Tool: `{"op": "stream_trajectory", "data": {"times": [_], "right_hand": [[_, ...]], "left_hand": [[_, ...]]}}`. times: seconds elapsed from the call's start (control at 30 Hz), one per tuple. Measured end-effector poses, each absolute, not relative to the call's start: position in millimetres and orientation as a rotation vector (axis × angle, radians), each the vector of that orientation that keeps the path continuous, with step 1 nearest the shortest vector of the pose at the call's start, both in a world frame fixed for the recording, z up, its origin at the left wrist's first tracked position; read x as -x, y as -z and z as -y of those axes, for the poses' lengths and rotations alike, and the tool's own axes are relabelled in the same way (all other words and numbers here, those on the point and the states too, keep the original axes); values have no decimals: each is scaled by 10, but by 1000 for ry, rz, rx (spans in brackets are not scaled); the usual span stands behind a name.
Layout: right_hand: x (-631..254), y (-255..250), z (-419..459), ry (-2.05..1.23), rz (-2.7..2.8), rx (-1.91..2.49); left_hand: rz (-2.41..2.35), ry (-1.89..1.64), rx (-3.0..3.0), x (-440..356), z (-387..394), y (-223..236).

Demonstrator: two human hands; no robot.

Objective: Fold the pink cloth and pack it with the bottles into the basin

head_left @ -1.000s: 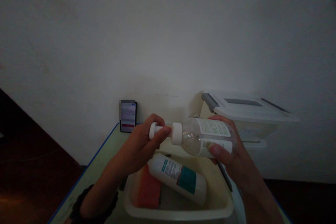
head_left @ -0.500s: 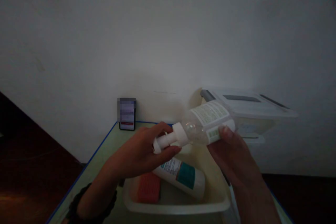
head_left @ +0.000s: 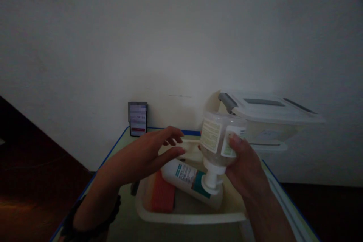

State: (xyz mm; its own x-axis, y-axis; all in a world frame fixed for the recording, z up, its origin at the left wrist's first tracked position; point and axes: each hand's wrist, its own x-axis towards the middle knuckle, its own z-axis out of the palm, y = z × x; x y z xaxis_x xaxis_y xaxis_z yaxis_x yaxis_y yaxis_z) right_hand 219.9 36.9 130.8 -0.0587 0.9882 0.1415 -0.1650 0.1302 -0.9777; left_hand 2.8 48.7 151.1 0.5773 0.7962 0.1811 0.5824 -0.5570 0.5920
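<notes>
My right hand point(head_left: 245, 166) grips a clear pump bottle point(head_left: 221, 141) with white labels, held upside down so its white pump points at the bin below. To the left, my left hand point(head_left: 154, 153) is apart from the bottle, fingers spread and slightly curled, holding nothing. Under both hands is a cream plastic bin point(head_left: 193, 218). Inside it a white bottle point(head_left: 188, 176) with a teal band lies on its side. A red-orange sponge-like block point(head_left: 163, 194) rests beside that bottle, partly covered by it.
A phone point(head_left: 138, 121) leans upright against the wall at the table's back left corner. At the right stands a lidded white storage box point(head_left: 269, 111) with grey latches. The pale green table point(head_left: 124, 217) has a blue edge. A small dark object point(head_left: 134, 188) sits left of the bin.
My left hand has let go of the pump and drawn back a little. My right hand has turned the pump bottle from sideways to upside down.
</notes>
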Motion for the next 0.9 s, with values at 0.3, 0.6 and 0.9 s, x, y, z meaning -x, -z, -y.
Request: {"op": "stream_trajectory", "data": {"times": [0.3, 0.6, 0.9], "right_hand": [[-2018, -1280, -168, -1100, 2157, 1352], [-1981, -1176, -86, -987, 2651, 1203], [-2560, -1256, -207, -871, 2550, 1608]], "left_hand": [[-1385, -302, -2307, 316, -598, -1396], [-1289, -220, -2442, 268, -652, -1231], [-956, 33, -2343, -87, -495, -1366]]}}
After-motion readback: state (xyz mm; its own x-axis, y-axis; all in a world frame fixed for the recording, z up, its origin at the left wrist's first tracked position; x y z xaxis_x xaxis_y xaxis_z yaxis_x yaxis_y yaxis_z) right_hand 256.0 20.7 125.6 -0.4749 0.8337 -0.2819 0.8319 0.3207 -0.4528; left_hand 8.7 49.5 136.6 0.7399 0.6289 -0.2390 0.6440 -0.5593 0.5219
